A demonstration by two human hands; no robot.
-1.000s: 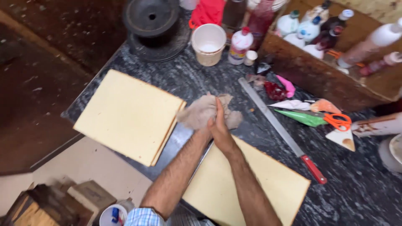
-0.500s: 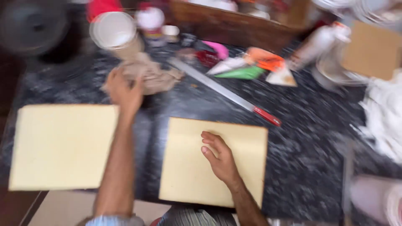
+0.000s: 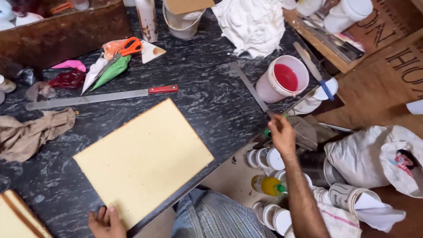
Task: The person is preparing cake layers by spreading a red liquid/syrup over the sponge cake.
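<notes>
A: Far left first?

B: Second sheet (image 3: 15,218) just left of the left hand (image 3: 105,222), cut off by the frame. Crumpled cloth (image 3: 31,132) well beyond and to the left of it.

A: And the left hand itself?

B: Low at the near edge of the table (image 3: 211,97), fingers loosely spread and flat, gripping nothing. Touching or just shy of the near corner of the cake sheet (image 3: 143,163); hard to say which.

A: Sheet's place?

B: Flat on the table between the two hands, turned at an angle, nearer the left one. Knife (image 3: 97,98) beyond it, with piping bags (image 3: 108,70) and scissors (image 3: 128,46) farther off.

A: Right hand?

B: Right hand (image 3: 281,134) out past the table's right edge, fingers drawn together at the near end of a metal strip (image 3: 249,86). Pinching it or only touching it, cannot tell. Pink bucket (image 3: 284,79) just beyond the hand, jars (image 3: 264,158) crowded under the wrist.

A: Step in hand, then?

B: By the look of it, fetching a tool while steadying the sheet. Cake itself apparently uncut and uncoated.

A: Needs for the next move?

B: Probably a firm pinch on the strip, then a clean lift clear of bucket and jars. Worth keeping the left hand by the corner to stop any slide.
</notes>
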